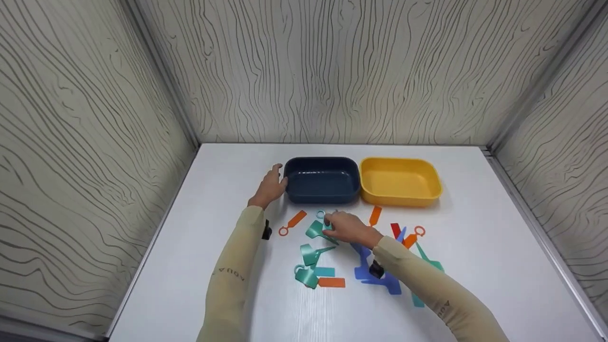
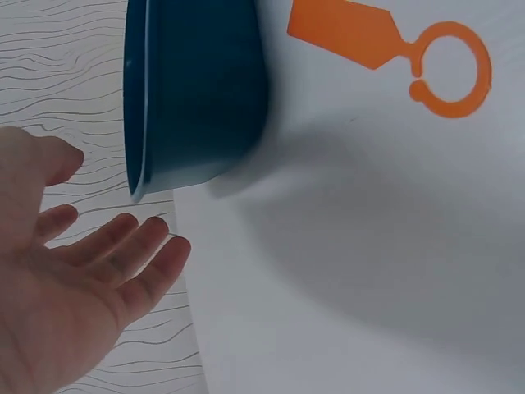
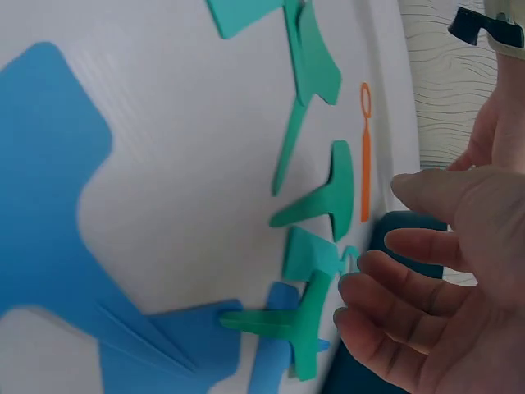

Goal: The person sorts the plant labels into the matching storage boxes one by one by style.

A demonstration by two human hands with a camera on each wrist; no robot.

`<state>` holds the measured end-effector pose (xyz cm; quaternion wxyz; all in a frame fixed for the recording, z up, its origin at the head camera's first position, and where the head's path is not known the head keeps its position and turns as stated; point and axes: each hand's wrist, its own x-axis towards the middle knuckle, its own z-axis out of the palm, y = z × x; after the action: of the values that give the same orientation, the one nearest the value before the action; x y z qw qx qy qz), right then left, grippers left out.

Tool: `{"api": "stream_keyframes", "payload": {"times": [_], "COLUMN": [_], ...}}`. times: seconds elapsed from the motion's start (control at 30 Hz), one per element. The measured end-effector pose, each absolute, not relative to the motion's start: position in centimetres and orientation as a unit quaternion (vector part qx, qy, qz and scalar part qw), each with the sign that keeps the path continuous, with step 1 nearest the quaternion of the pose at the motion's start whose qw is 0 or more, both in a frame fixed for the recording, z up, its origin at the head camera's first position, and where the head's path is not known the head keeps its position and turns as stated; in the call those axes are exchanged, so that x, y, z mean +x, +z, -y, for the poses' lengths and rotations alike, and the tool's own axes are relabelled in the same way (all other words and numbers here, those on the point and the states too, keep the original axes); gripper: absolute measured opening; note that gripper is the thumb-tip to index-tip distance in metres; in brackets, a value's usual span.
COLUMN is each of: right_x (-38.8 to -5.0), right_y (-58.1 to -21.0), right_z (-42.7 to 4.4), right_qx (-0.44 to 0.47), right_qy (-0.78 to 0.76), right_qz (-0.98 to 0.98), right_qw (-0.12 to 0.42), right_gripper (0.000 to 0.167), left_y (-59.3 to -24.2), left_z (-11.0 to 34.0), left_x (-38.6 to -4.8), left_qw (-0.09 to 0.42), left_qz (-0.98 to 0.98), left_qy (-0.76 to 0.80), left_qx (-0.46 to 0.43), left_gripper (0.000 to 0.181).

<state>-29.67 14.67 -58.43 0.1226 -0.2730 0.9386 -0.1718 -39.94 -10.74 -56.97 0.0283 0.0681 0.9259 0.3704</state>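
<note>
My left hand is beside the left end of a navy blue bin, its fingers loosely spread. In the left wrist view that hand holds nothing; whether the thumb touches the rim I cannot tell. My right hand hovers over a scatter of flat plastic tags, near a green T-shaped tag and a partly hidden teal ring tag. The right wrist view shows this hand with relaxed, slightly bent fingers and nothing between them, close to green T-shaped tags.
A yellow bin stands against the navy one's right side. Orange ring tags, green tags, blue tags and a red piece lie on the white table. Wood-grain panels enclose it.
</note>
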Motion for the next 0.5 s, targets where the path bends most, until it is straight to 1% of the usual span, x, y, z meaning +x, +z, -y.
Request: {"api": "stream_keyframes", "payload": {"times": [0.23, 0.5], "right_x": [-29.3, -29.3], "right_y": [-59.4, -60.3], "right_z": [-14.2, -13.7], "right_qx": [-0.263, -0.242], "right_qy": [-0.166, -0.15], "right_qz": [-0.944, -0.951], "right_qw": [0.112, 0.121], "right_gripper": [0.023, 0.023], "left_y": [-58.2, -59.1], "left_z": [10.8, 11.0], "left_x": [-40.3, -40.4], "left_qw": [0.035, 0.043], "left_qz": [-0.913, -0.912], "left_qy": [0.404, 0.407], "left_qx": [0.038, 0.033], "left_gripper": [0.053, 0.056]}}
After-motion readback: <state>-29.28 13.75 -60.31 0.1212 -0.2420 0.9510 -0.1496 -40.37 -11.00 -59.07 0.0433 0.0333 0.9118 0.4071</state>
